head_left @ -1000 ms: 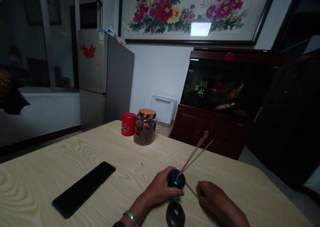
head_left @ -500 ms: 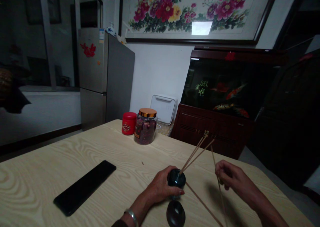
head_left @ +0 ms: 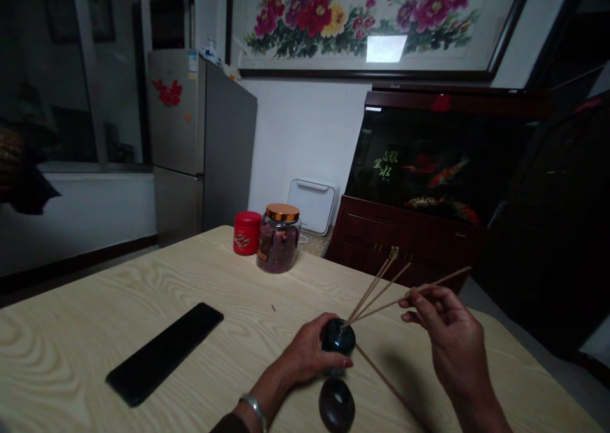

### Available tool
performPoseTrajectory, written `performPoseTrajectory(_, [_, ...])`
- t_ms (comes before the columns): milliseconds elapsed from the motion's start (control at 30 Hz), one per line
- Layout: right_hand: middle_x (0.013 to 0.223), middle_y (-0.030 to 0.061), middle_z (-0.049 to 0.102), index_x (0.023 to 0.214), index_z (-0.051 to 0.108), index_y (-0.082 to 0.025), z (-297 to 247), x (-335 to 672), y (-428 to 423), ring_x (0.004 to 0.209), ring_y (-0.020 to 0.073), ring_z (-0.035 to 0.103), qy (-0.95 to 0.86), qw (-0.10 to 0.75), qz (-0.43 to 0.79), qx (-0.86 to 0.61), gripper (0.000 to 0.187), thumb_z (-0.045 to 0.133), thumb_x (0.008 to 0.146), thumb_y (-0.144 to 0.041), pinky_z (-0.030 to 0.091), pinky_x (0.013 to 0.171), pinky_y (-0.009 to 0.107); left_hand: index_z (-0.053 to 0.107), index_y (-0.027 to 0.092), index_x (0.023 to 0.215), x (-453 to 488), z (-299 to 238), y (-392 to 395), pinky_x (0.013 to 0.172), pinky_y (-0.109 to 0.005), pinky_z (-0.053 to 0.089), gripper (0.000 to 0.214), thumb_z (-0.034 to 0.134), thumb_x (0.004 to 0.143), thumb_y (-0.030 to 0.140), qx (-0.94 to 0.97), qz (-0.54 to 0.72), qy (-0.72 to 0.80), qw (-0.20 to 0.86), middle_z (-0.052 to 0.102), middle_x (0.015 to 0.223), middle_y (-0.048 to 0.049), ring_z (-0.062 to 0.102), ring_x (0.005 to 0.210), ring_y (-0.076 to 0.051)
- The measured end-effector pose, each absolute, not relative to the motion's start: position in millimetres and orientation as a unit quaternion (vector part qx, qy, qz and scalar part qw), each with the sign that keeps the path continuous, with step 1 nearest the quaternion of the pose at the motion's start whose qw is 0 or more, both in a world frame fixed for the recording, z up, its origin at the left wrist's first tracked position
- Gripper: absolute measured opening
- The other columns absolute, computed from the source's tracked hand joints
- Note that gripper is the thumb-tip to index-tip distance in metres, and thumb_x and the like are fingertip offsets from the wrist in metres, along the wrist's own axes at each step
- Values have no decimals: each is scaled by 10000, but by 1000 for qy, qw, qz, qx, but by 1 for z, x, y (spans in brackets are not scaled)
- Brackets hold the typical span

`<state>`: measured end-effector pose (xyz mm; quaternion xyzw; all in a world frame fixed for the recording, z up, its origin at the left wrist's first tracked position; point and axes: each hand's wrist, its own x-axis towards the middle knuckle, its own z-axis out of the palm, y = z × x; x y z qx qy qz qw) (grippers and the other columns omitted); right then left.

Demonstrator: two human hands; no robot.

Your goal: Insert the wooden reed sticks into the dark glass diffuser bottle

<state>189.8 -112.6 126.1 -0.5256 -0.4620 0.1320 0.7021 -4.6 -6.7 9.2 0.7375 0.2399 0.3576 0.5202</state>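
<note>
My left hand (head_left: 309,350) is wrapped round a small dark glass diffuser bottle (head_left: 339,338) standing on the table. Several thin reed sticks (head_left: 374,287) lean up out of its neck towards the right. Between thumb and fingers, my right hand (head_left: 448,325) pinches another reed stick (head_left: 443,277), slanted, its lower end at the bottle's mouth; whether it is inside I cannot tell. One more loose stick (head_left: 386,379) lies on the table right of the bottle. A dark brown, glossy rounded piece (head_left: 337,406) rests just in front of the bottle.
A long black flat object (head_left: 164,353) lies on the wood-grain table (head_left: 229,363) at left. A red canister (head_left: 246,233) and a jar of dried petals (head_left: 277,246) with a copper-coloured lid stand at the far edge. Behind are a fridge (head_left: 176,122) and a fish tank (head_left: 424,160).
My right hand has raised and turned its reed stick from nearly upright beside the bottle to a slant, with one end now at the bottle's mouth. My left hand stays on the bottle.
</note>
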Motion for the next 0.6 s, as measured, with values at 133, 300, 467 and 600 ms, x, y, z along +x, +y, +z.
performPoseTrajectory(133, [789, 23, 666, 860, 612, -191, 127, 188, -113, 736, 169, 663, -464, 701, 104, -532, 265, 723, 778, -417, 588, 605, 275, 606, 176, 1174, -5, 10, -7, 831, -262, 443, 671, 862, 570, 317, 731, 355, 235, 532, 667, 1025, -19, 581, 932, -200])
performPoseTrajectory(300, [792, 28, 644, 837, 593, -195, 127, 179, -111, 720, 181, 662, -487, 686, 106, -530, 264, 717, 776, -421, 584, 575, 284, 601, 167, 1183, -4, 12, -8, 841, -274, 446, 695, 865, 560, 324, 732, 355, 243, 528, 662, 1028, -25, 576, 942, -205])
performPoseTrajectory(467, [803, 46, 636, 847, 581, -193, 120, 169, -108, 745, 206, 656, -515, 654, 144, -535, 284, 689, 792, -450, 572, 585, 306, 600, 166, 1199, -5, 16, -10, 880, -292, 438, 707, 861, 563, 331, 737, 353, 253, 518, 663, 1039, -29, 573, 961, -214])
performPoseTrajectory(600, [803, 39, 632, 858, 587, -195, 110, 163, -103, 745, 202, 644, -537, 614, 168, -554, 277, 658, 812, -459, 553, 607, 305, 605, 167, 1187, -5, 17, -10, 869, -286, 439, 685, 857, 570, 323, 744, 351, 252, 510, 664, 1033, -27, 574, 950, -210])
